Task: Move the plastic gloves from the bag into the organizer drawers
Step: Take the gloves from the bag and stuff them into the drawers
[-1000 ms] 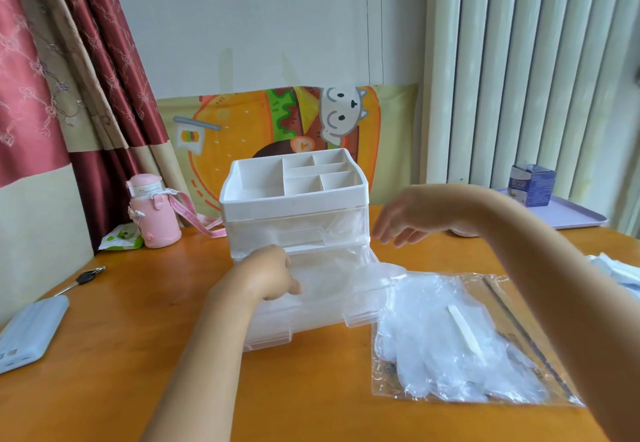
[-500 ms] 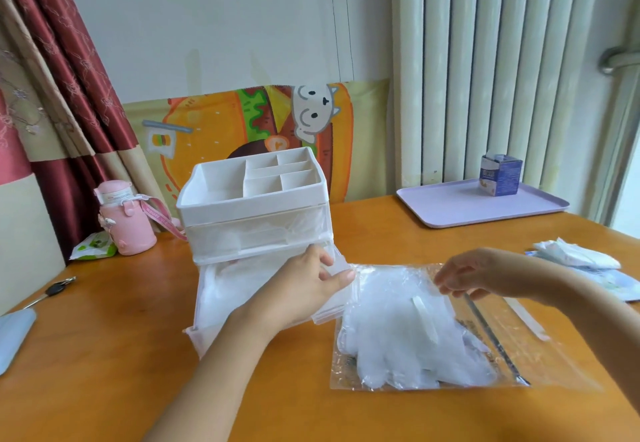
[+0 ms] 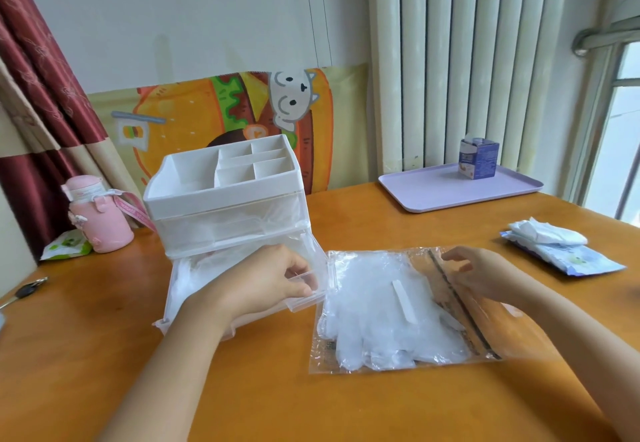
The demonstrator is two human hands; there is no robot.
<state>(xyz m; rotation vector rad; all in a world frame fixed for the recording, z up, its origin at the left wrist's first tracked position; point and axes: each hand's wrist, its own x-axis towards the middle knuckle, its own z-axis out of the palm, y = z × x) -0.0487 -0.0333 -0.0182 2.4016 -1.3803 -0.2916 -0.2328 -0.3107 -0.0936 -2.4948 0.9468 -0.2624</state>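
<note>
A white organizer (image 3: 221, 195) with top compartments stands on the wooden table. Its clear lower drawer (image 3: 313, 270) is pulled out toward me and holds clear plastic gloves. My left hand (image 3: 266, 278) grips the drawer's front handle with curled fingers. To the right lies a clear zip bag (image 3: 467, 306) with a pile of plastic gloves (image 3: 381, 320) inside. My right hand (image 3: 481, 271) rests on the bag's upper right part, fingers curled at the zip strip; whether they pinch the film is unclear.
A lilac tray (image 3: 433, 195) with a small blue carton (image 3: 478, 159) sits at the back right. A wipes pack (image 3: 564, 254) lies at the right edge. A pink bottle (image 3: 100, 219), a green packet (image 3: 65, 245) and keys (image 3: 27, 291) lie left.
My right hand came down from near the organizer onto the bag's zip end. My left hand shifted along the open drawer to its front handle. The view turned right.
</note>
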